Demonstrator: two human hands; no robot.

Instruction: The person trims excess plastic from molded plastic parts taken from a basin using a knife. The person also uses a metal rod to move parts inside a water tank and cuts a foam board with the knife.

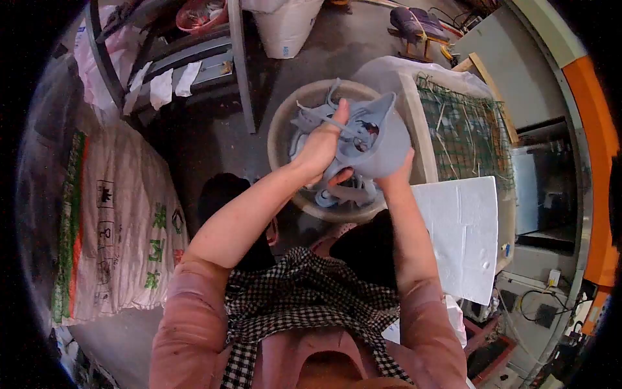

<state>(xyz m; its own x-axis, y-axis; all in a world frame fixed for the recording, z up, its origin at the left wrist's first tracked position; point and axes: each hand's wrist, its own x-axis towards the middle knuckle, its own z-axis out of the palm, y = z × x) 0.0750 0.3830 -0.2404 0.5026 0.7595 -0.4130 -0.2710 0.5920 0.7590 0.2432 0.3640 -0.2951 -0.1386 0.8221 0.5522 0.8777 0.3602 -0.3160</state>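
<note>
I have two hands on one flared grey moulded piece (392, 139), and one round tub (278, 139) sits below them; more grey pieces (353, 194) lie in it, overlapping so much that I cannot count them. Around me I count one white foam board (457, 233), one panel of green netting (463, 129), one stool (418, 26) with a dark purple seat, one red basin (197, 18) and three white paper strips (161, 89) on the metal rack (243, 71). The tub stands on a smooth grey floor (356, 39), in front of my knees and my black-and-white checked apron (278, 298). To my left is a woven sack (123, 227) with green printed characters, near the rack; the netting and the foam board are to my right, and an orange panel (593, 117) runs along the far right edge. The grey piece is over the tub, its wide mouth tilted up and a hole showing in its hollow. My left hand (317, 152) grips its left side, thumb pointing away from me along the piece; my right hand (396, 174) clasps it from the right and underneath, most of those fingers hidden behind it. The piece lies directly between my palms, touching both.
</note>
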